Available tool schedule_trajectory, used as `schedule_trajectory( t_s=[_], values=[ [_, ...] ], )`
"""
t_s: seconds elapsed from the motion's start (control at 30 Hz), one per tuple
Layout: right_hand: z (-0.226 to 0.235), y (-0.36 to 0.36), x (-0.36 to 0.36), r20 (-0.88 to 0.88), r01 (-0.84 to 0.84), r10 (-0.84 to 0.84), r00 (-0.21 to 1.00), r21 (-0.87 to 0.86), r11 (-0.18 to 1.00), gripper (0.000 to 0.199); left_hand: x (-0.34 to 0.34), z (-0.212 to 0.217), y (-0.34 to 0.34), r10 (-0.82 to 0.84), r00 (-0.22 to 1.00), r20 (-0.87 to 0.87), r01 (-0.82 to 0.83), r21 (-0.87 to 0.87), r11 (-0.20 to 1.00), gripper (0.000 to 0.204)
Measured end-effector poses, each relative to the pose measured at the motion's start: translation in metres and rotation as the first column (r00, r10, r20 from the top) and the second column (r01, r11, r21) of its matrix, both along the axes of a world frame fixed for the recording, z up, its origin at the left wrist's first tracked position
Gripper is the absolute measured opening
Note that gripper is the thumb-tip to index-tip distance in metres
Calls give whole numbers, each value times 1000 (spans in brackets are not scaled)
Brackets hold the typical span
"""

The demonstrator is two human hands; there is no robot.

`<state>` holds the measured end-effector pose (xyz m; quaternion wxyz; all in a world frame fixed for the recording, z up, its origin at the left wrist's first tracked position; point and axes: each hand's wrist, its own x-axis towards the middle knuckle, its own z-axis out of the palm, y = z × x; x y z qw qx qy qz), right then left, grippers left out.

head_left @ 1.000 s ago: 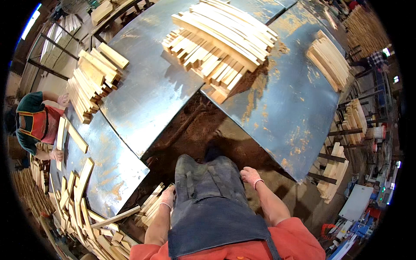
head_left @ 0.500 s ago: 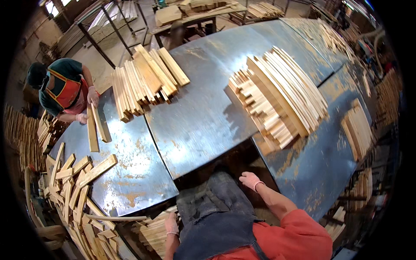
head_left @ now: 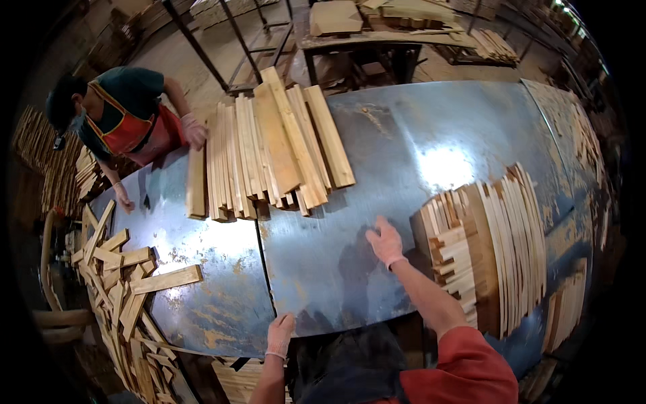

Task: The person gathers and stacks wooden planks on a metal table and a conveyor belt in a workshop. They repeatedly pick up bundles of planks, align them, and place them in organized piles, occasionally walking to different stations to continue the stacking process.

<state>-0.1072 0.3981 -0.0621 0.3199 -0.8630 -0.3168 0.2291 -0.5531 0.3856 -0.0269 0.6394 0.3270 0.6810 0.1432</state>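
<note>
My right hand, in a thin pale glove, reaches over the metal table with thumb and fingers apart, holding nothing. To its right sits a block of stacked wooden slats, close to my forearm but apart from the hand. My left hand, gloved too, is at the table's near edge beside the seam; its fingers run together, so their closure is unclear. Beyond my hands lies a row of wooden boards, some piled on top of others.
Across at the left, a co-worker in an orange apron has one hand at the row's left end. Loose offcuts lie heaped at the table's left. Another slat stack lies far right. Behind stand a wooden bench and a metal rack.
My right hand has risen from beside my lap and moved forward over the table. My left hand has come up to the table edge. The co-worker's two boards have left the front; the view has shifted.
</note>
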Motion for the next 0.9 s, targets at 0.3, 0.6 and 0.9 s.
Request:
schedule_trajectory(
  t_s=[0.3,0.6,0.9],
  values=[
    [-52,203,49,285,-106,117,951,-53,993,68,77,0,175,-26,970,-243,100,298,949,42],
    [-53,255,51,-569,311,-111,814,266,912,37,93,-55,337,146,970,-193,-42,459,888,112],
    [-64,266,52,-225,-167,173,959,44,985,63,108,-55,368,112,931,-347,100,537,837,123]
  ],
)
